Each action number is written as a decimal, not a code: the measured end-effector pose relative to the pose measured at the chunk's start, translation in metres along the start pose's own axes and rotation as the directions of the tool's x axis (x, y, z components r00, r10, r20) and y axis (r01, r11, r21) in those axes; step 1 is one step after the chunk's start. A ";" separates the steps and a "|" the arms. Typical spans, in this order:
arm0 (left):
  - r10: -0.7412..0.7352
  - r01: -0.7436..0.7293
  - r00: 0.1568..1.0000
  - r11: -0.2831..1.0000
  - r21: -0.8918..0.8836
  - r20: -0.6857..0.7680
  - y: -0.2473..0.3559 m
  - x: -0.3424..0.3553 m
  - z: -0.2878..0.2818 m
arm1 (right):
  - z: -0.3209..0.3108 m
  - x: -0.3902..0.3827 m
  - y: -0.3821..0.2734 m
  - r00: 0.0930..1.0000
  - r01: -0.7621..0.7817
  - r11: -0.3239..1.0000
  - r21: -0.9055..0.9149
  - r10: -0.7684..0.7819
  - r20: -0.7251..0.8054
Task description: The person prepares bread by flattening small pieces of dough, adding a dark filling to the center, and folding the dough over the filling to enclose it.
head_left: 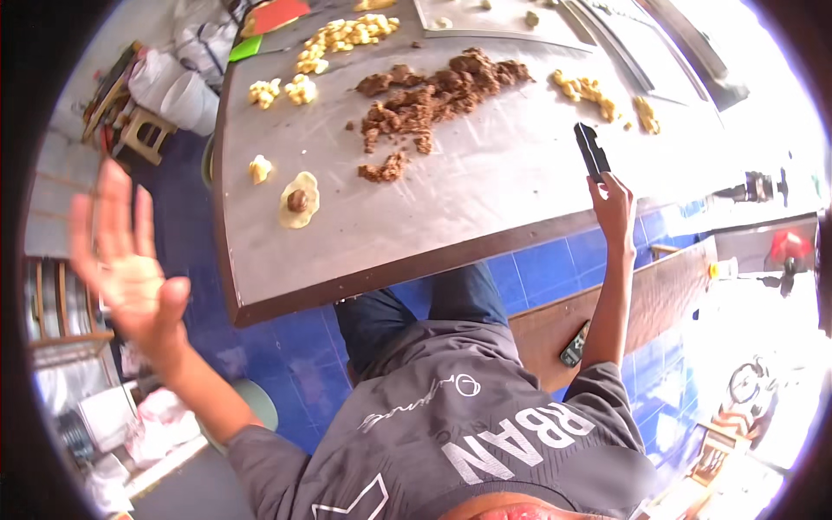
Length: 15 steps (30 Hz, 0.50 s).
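Note:
My left hand [121, 260] is raised off the table's left side, fingers spread and empty. My right hand [611, 199] grips a black flat object [594, 152] over the right side of the metal-topped table [468, 208]. A flattened round of pale dough [303, 217] with a brown lump [297, 200] on it lies near the left front, beside a small pale dough piece [259, 169]. Crumbly brown mixture [451, 91] spreads across the middle. Piles of pale dough pieces [342, 35] lie at the back left, with more pieces [585, 91] at the right.
A tray [494, 26] sits at the back. A green scraper [245, 48] lies by the back-left edge. A stool [143, 134] and white buckets [186, 104] stand left. A wooden bench [650, 286] with a dark handheld device [575, 345] is below the table's right side.

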<state>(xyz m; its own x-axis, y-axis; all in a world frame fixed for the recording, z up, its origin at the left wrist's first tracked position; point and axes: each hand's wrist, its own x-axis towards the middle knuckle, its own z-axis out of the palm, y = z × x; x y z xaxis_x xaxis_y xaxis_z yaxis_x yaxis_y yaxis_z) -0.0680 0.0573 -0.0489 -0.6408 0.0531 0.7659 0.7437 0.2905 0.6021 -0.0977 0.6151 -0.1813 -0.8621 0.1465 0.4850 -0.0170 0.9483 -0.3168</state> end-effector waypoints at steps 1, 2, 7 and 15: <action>-0.163 0.163 0.987 0.987 -0.001 0.014 -0.015 -0.029 0.001 | 0.014 -0.032 0.028 0.991 -0.114 0.992 -0.047 0.117 0.066; -0.239 0.240 0.970 0.971 0.017 -0.033 -0.026 -0.033 -0.005 | 0.026 -0.013 0.036 0.984 -0.170 0.984 -0.061 0.173 0.051; -0.401 0.406 0.913 0.910 0.083 -0.070 -0.040 -0.096 -0.035 | 0.060 -0.061 0.049 0.986 -0.123 0.981 -0.147 0.138 0.097; -0.257 0.278 0.953 0.952 0.128 -0.157 -0.009 -0.092 -0.072 | 0.044 -0.074 0.081 0.960 -0.279 0.957 -0.071 0.280 0.003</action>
<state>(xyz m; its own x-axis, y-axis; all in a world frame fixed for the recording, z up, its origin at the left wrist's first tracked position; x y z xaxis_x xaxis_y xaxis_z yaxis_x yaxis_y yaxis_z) -0.0021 -0.0191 -0.1083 -0.7725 -0.1744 0.6106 0.5055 0.4132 0.7575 -0.0578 0.6681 -0.2790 -0.8340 0.4057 0.3741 0.2608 0.8872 -0.3806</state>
